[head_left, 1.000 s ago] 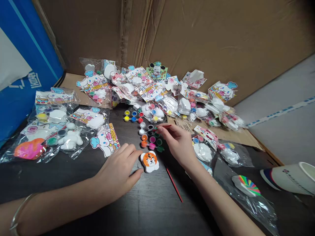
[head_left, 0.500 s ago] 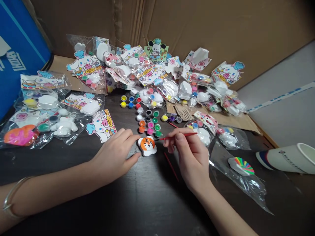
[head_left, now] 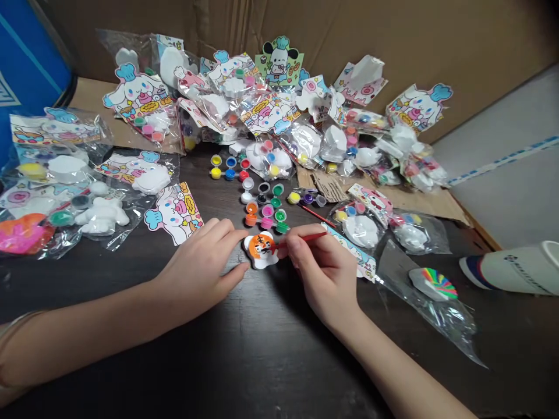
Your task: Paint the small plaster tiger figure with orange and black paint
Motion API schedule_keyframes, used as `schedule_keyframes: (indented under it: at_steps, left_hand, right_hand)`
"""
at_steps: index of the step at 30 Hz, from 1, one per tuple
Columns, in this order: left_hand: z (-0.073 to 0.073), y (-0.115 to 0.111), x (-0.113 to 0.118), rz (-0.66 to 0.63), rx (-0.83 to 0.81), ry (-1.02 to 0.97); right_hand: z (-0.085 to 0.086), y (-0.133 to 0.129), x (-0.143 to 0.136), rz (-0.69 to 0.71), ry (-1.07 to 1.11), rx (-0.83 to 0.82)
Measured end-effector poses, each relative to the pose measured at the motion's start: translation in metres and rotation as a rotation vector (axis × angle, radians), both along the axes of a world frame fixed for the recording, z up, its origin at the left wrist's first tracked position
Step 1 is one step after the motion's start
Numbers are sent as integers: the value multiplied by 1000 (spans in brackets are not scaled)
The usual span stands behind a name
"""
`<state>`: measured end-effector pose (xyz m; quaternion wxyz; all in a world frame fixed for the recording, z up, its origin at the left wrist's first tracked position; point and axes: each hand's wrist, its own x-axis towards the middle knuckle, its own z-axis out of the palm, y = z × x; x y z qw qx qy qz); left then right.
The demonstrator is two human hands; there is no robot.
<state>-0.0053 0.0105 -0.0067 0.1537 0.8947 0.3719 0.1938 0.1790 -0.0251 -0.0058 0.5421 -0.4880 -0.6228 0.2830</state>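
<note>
A small white figure with an orange tiger face and black marks (head_left: 261, 250) lies on the dark table. My left hand (head_left: 207, 262) rests at its left side, thumb and forefinger against its edge, steadying it. In my right hand (head_left: 321, 265) a thin red paintbrush (head_left: 313, 236) is pinched, its tip over the right part of the tiger face. Whether the bristles touch the surface cannot be made out. Just behind the figure stand small open paint pots (head_left: 266, 223) in orange, pink and green, with white, black and more green ones behind them.
Bagged white figures with printed cards (head_left: 269, 113) are heaped along the back, and more bags (head_left: 102, 215) lie at the left. A paper cup (head_left: 510, 269) lies on its side at the right, near a clear bag with a rainbow-striped piece (head_left: 434, 284). A cardboard wall stands behind.
My right hand has moved left, bringing the brush tip from beside the figure to over its face. The head view has shifted slightly. My left hand keeps its place at the figure.
</note>
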Motion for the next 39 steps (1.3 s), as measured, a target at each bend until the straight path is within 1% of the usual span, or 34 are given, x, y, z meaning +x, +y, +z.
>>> schedule_keyframes:
  at_steps: [2,12,16,22,31,39]
  left_hand:
    - [0,0,0,0,4,1]
    - [-1,0,0,-8,49,-2]
    - [-1,0,1,-1,46,11]
    - [0,-1,1,-7,36,17]
    - [0,-1,1,-9,19,-12]
    - [-2,0,1,-5,-15,-8]
  right_hand:
    - [0,0,-1,18,-14,-4]
    - [0,0,-3,27,-82,-2]
    - [0,0,-3,22,-97,9]
    - [0,0,-3,49,-111,31]
    - [-2,0,-3,108,-159,108]
    - [-2,0,-2,122,-215,153]
